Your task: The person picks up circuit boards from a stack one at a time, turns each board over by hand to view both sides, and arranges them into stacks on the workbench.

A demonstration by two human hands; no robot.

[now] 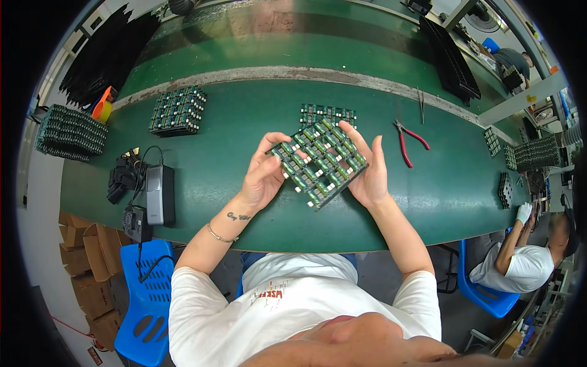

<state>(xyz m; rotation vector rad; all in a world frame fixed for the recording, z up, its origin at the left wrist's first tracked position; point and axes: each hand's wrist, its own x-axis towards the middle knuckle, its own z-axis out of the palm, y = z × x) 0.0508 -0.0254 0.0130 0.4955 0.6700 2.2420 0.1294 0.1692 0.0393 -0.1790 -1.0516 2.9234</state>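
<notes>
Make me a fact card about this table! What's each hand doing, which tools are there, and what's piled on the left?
Left hand: grips the left edge of a green circuit panel
Right hand: supports its right side, thumb raised off it
Panel: tilted, held above the green table
Tools: red-handled pliers; tweezers; both right of the hands
Left piles: two board stacks, one nearer, one farther left

Left grip (pixel 264 178) and right grip (pixel 370 178) hold circuit boards (pixel 328 160)

Held slanted above the desk (pixel 223 131) between left hand (pixel 263 176) and right hand (pixel 373 176): green, gapped circuit board (pixel 320 147) with white parts.
</notes>
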